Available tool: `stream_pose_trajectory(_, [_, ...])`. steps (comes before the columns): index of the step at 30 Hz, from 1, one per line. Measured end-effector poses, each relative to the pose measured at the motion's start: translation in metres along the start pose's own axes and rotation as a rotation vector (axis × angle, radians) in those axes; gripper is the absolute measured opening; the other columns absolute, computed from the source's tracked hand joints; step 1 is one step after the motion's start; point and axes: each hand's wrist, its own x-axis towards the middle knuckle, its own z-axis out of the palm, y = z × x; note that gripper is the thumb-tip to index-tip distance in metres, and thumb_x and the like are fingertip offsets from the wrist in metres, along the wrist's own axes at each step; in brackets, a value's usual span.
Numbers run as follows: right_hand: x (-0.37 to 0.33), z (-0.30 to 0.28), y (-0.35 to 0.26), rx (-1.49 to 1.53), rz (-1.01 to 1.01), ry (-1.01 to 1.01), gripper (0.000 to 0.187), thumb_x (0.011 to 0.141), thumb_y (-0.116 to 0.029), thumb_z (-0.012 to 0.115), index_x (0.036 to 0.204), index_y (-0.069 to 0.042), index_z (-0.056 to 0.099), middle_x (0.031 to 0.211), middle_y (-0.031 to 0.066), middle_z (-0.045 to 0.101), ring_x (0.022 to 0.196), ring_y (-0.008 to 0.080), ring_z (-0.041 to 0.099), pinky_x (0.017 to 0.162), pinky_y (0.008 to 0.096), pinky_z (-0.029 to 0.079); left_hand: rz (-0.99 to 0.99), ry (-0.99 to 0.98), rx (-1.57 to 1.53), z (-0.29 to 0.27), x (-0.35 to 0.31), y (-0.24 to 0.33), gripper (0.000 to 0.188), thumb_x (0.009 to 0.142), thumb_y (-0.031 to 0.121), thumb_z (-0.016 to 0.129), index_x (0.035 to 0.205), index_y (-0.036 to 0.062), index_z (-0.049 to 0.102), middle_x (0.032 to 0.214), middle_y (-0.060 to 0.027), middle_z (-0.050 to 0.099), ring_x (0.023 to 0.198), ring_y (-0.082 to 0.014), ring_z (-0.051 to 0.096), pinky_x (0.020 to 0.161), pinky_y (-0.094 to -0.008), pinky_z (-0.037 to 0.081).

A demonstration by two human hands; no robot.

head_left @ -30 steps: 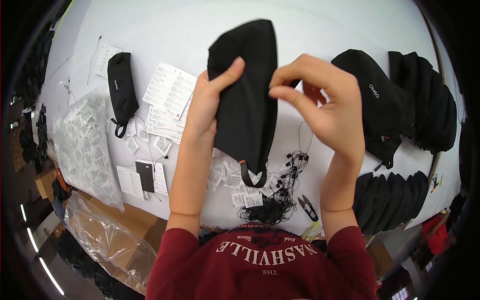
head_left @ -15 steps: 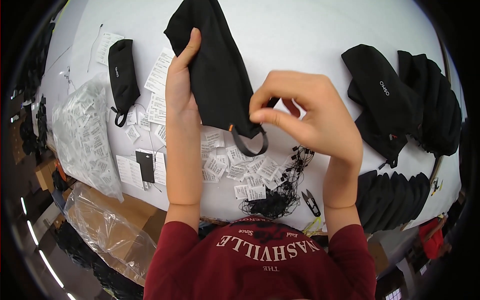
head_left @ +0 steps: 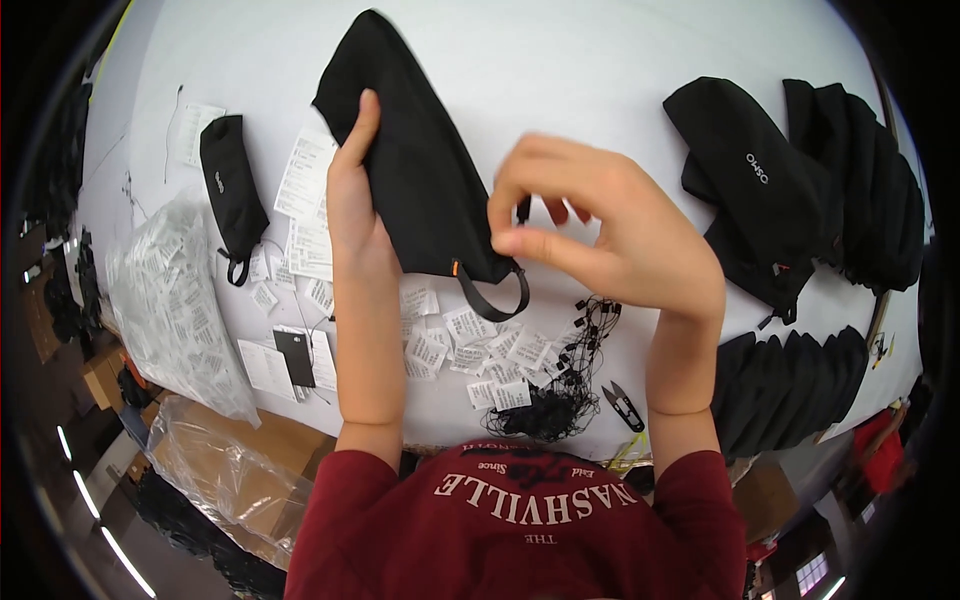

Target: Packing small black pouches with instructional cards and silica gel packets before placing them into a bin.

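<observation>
Head view: the left hand (head_left: pixel 352 200) grips a black pouch (head_left: pixel 420 170) held above the white bench (head_left: pixel 580 60), thumb on top. The right hand (head_left: pixel 600 235) pinches by its lower corner, near the loop strap (head_left: pixel 495 300). Below lie paper tags (head_left: pixel 470 350), black strings (head_left: pixel 560 390), snips (head_left: pixel 627 405). More pouches (head_left: pixel 790 170) sit right, another pouch (head_left: pixel 230 195) left.

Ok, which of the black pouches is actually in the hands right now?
The large black pouch at top centre, gripped by the left hand; the small pouch at left and the pouches at right lie untouched.
</observation>
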Motion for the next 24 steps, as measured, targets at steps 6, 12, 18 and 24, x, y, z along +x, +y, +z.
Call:
stream_pose_trajectory(6, [-0.002,0.000,0.005,0.022,0.107,0.183,0.034,0.080,-0.019,0.066,0.108,-0.006,0.052,0.077,0.0136,0.060,0.066,0.0277,0.059,0.062,0.0356,0.045,0.284,0.096,0.127,0.016,-0.002,-0.013,0.033,0.094,0.025,0.053,0.115,-0.0008,0.057,0.108,-0.0132,0.063,0.098,-0.0233,0.063,0.086,-0.0363,0.051])
stream_pose_trajectory(12, [0.001,-0.012,0.008,0.155,0.069,0.047,0.038,0.078,-0.013,0.066,0.113,-0.007,0.054,0.071,0.0039,0.057,0.064,0.0152,0.050,0.061,0.0283,0.040,0.396,0.001,0.142,0.007,-0.025,0.016,0.036,0.095,0.026,0.048,0.116,-0.0022,0.056,0.117,-0.0147,0.061,0.104,-0.0256,0.060,0.092,-0.0375,0.048])
stream_pose_trajectory(18, [-0.004,-0.013,0.000,0.420,0.015,0.014,0.029,0.083,-0.014,0.062,0.110,-0.007,0.055,0.073,-0.0034,0.057,0.070,0.0051,0.050,0.066,0.0216,0.036,0.432,0.031,0.171,0.033,-0.079,-0.005,0.058,0.094,0.047,0.046,0.133,0.0033,0.042,0.133,-0.0111,0.049,0.121,-0.0250,0.048,0.104,-0.0403,0.038])
stream_pose_trajectory(24, [-0.007,0.025,-0.015,0.317,-0.028,0.073,0.041,0.085,-0.021,0.063,0.121,-0.007,0.048,0.100,0.0091,0.061,0.093,0.0168,0.057,0.080,0.0307,0.045,0.504,0.252,0.438,0.052,-0.122,-0.039,0.046,0.090,0.018,0.060,0.129,-0.0012,0.043,0.122,-0.0088,0.052,0.111,-0.0171,0.053,0.094,-0.0294,0.044])
